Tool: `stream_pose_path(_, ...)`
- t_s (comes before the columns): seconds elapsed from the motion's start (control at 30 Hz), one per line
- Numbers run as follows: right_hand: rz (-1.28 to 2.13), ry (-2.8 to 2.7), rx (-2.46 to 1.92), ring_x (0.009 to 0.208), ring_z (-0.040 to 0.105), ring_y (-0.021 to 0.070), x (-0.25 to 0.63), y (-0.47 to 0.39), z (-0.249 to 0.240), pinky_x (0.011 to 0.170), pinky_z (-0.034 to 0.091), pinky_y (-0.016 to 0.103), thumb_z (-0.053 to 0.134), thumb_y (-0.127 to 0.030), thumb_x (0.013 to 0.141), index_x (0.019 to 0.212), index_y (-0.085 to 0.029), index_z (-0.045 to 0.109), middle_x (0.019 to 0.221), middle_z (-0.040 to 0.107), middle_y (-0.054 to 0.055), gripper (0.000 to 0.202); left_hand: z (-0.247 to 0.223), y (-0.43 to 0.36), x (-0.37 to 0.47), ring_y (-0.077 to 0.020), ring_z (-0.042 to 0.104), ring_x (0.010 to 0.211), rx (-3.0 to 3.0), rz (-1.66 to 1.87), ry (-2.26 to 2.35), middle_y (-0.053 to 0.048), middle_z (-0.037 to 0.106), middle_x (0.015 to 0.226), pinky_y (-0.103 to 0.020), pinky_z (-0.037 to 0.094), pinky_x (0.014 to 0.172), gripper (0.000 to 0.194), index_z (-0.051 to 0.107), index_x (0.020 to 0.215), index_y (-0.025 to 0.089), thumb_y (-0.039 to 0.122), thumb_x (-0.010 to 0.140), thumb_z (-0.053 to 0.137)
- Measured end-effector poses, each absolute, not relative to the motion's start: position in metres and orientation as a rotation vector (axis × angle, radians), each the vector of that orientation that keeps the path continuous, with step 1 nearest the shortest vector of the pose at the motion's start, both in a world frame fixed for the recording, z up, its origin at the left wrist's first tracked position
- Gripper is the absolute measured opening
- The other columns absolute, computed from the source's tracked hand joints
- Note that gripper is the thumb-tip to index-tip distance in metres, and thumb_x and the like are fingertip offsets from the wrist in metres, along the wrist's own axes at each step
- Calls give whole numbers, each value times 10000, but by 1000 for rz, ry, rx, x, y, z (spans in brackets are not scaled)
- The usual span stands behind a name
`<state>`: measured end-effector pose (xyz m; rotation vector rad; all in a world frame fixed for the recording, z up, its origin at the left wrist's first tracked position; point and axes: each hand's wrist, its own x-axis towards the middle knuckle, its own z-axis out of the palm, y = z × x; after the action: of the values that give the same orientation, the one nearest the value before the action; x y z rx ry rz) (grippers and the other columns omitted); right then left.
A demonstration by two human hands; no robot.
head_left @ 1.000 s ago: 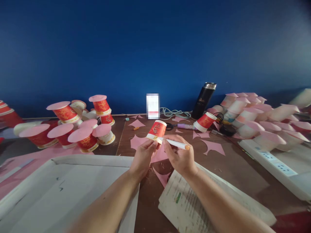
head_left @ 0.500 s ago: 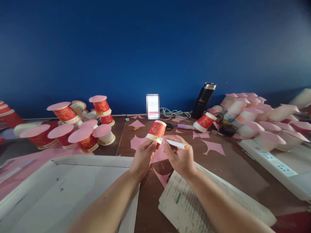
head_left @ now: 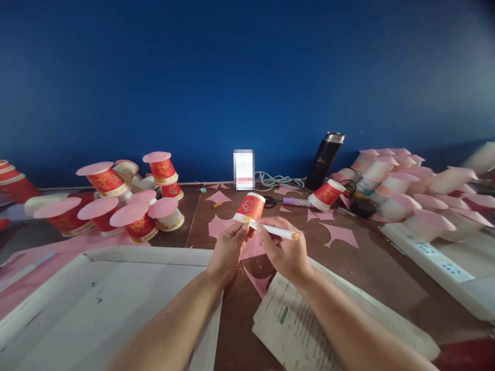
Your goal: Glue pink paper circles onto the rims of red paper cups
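Observation:
A red and white paper cup (head_left: 251, 207) is tilted, rim down, at the middle of the table. My left hand (head_left: 229, 250) pinches its lower rim. A white pen-like stick (head_left: 279, 231) with an orange end lies in the closed fingers of my right hand (head_left: 286, 246), its tip at the cup's rim. Pink paper scraps (head_left: 220, 225) lie under and around both hands. Another red cup (head_left: 327, 195) rests tilted to the right, beside a purple tube (head_left: 296, 201) and black-handled scissors (head_left: 271, 201).
Cups topped with pink discs (head_left: 133, 215) stand at left, cups with pink pointed tops (head_left: 429, 219) at right. A white tray (head_left: 147, 256), a booklet (head_left: 288, 314), a power strip (head_left: 436, 257), a black flask (head_left: 324, 161) and a lit screen (head_left: 244, 169) surround the hands.
Both hands keep their holds on the cup and the stick. The stick has shifted slightly left and down at its orange end; otherwise the view has moved only a little.

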<state>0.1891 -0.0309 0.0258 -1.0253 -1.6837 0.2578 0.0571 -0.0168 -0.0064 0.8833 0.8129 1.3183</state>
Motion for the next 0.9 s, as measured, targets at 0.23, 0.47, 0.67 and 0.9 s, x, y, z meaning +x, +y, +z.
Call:
stream_pose_path(0.23,278,-1652,-1093,765,664,159,190,-31,24,647,527,238,585,-245,842,918,-200,666,843,693,37,120,-2,-17,57,-120,533,752,853,1327,823,-25,621,765,-270,399,815,211,657,716,164,369,768,663)
stream_pose_path(0.47,290,-1623,-1098,779,667,159,190,-29,21,656,534,240,574,-247,850,948,-201,662,873,688,40,141,1,-18,58,-129,560,766,828,1336,785,-32,625,759,-296,402,863,212,661,736,154,364,752,684)
stream_pose_path(0.67,291,-1649,-1096,725,658,151,190,-31,22,606,528,230,582,-260,842,904,-201,671,840,690,38,124,0,-18,58,-132,575,802,786,1330,796,-33,633,785,-282,406,854,216,664,756,157,370,741,696)
stream_pose_path(0.9,287,-1648,-1104,722,660,152,190,-29,22,646,534,244,576,-261,846,918,-206,667,844,689,36,128,3,-19,57,-160,593,866,795,1323,760,-51,645,817,-307,415,893,213,648,736,156,362,738,703)
